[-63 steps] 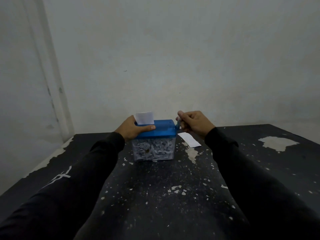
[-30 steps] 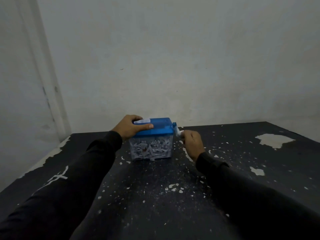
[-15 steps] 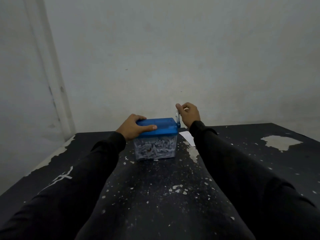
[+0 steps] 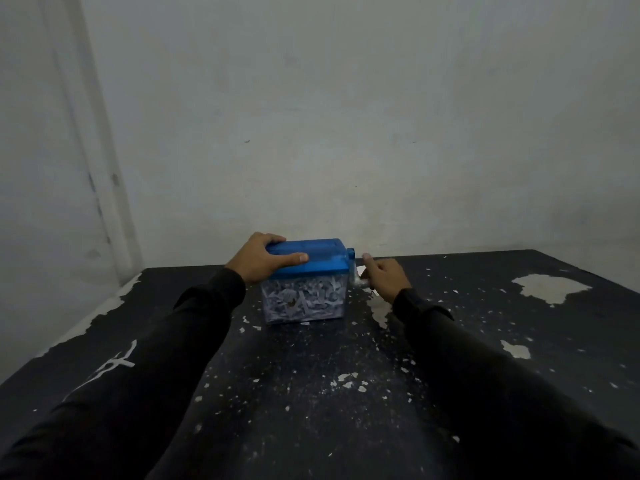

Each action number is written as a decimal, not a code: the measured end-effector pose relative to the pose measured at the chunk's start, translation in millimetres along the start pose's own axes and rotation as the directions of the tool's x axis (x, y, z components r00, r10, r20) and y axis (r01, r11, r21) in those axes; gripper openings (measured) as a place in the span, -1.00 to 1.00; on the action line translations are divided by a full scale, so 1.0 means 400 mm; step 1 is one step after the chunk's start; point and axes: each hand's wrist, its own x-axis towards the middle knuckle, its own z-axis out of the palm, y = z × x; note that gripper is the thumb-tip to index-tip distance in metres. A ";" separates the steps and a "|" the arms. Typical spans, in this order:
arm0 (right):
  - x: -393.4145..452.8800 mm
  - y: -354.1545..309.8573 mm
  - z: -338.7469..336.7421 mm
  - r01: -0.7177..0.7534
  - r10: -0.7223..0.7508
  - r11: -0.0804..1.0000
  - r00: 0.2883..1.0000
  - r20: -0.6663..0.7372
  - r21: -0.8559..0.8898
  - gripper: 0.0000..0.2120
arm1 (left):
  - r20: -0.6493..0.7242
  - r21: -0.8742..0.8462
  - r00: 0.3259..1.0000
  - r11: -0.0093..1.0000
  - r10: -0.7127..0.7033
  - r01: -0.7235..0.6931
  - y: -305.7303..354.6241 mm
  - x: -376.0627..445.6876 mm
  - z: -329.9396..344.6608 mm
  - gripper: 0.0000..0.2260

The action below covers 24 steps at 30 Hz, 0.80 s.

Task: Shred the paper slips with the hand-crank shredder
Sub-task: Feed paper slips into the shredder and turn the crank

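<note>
My left hand (image 4: 263,259) lies over the left end of the shredder (image 4: 304,282), with the fingers curled on the far edge of the blue lid (image 4: 311,259) and the thumb along the front, so I grip it and press it down on the black table (image 4: 311,393). If this pressure becomes weak, the box can slide or tip toward the right side when I turn, because the force comes from one side only. The clear bin (image 4: 304,301) under the lid looks nearly full of strips; I think a packed bin could block the cutters and make the turning heavy. No slip stands out of the slot now. At the right side, my right hand (image 4: 386,277) pinches the pale crank handle (image 4: 358,279), low near the table; my knuckles may scrape the surface there, and the fingers could slip off. A white paper slip (image 4: 363,270) shows just behind this hand, mostly hidden.
</note>
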 end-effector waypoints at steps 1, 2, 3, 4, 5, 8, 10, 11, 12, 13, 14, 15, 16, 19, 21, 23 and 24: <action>0.013 0.020 -0.005 -0.005 0.002 0.994 0.999 -0.033 -0.107 -0.56 | -0.001 -0.007 1.000 1.000 0.003 -0.003 0.001 0.000 0.000 -0.56; 0.023 0.041 -0.008 -0.021 0.010 0.966 0.999 -0.041 -0.256 -0.66 | 0.003 -0.007 1.000 1.000 0.005 -0.005 0.000 0.001 0.000 -0.59; 0.027 0.060 -0.014 -0.045 0.045 0.905 0.999 -0.011 -0.423 -0.72 | 0.009 -0.007 1.000 1.000 0.007 -0.007 0.003 0.000 0.001 -0.61; 0.029 0.076 -0.018 -0.052 0.093 0.817 0.995 0.043 -0.575 -0.69 | 0.013 -0.006 1.000 1.000 0.009 -0.009 0.003 0.000 0.002 -0.64; 0.029 0.089 -0.019 -0.045 0.146 0.742 0.985 0.095 -0.669 -0.63 | 0.014 -0.011 1.000 1.000 0.008 -0.008 0.002 -0.001 0.002 -0.67; 0.035 0.104 -0.007 -0.058 0.177 0.735 0.978 0.109 -0.676 -0.63 | 0.014 -0.018 1.000 1.000 0.017 -0.017 0.005 -0.002 0.001 -0.69; 0.035 0.108 0.002 -0.064 0.118 0.783 0.992 0.047 -0.618 -0.72 | 0.016 -0.020 1.000 1.000 0.021 -0.020 0.003 -0.001 0.002 -0.65; 0.030 0.107 0.003 -0.073 0.102 0.804 0.995 0.015 -0.590 -0.75 | 0.012 -0.024 1.000 1.000 0.020 -0.019 0.003 -0.003 0.003 -0.63; 0.027 0.107 0.002 -0.089 0.088 0.831 0.996 -0.027 -0.549 -0.76 | 0.008 -0.026 1.000 0.999 0.021 -0.020 0.002 -0.003 0.004 -0.61; 0.022 0.104 0.000 -0.098 0.069 0.870 0.995 -0.078 -0.483 -0.76 | 0.004 -0.035 1.000 0.999 0.018 -0.018 0.001 -0.003 0.004 -0.61; 0.018 0.096 -0.005 -0.092 0.046 0.917 0.991 -0.128 -0.388 -0.74 | 0.001 -0.042 1.000 0.999 0.019 -0.019 -0.002 -0.001 0.004 -0.62; 0.014 0.085 -0.012 -0.078 0.031 0.958 0.985 -0.168 -0.277 -0.71 | 0.000 -0.052 1.000 0.999 0.015 -0.015 -0.001 -0.002 0.005 -0.61; 0.013 0.071 -0.018 -0.054 0.019 0.983 0.980 -0.197 -0.175 -0.68 | 0.001 -0.052 1.000 0.999 0.014 -0.014 -0.002 -0.002 0.006 -0.60; 0.012 0.042 -0.032 -0.023 0.014 0.999 0.972 -0.235 -0.035 -0.69 | -0.001 -0.059 1.000 0.998 0.009 -0.009 -0.007 -0.002 0.004 -0.49; 0.013 0.043 -0.039 -0.018 0.014 1.000 0.968 -0.249 -0.015 -0.68 | 0.003 -0.055 1.000 0.998 0.010 -0.010 -0.009 0.000 0.003 -0.45; 0.012 0.048 -0.042 -0.022 0.031 0.999 0.967 -0.254 0.041 -0.65 | 0.007 -0.059 1.000 0.998 0.012 -0.011 -0.014 0.002 0.004 -0.39; 0.012 0.046 -0.043 -0.019 0.035 0.998 0.965 -0.259 0.067 -0.63 | 0.007 -0.058 1.000 0.998 0.013 -0.012 -0.015 0.004 0.004 -0.36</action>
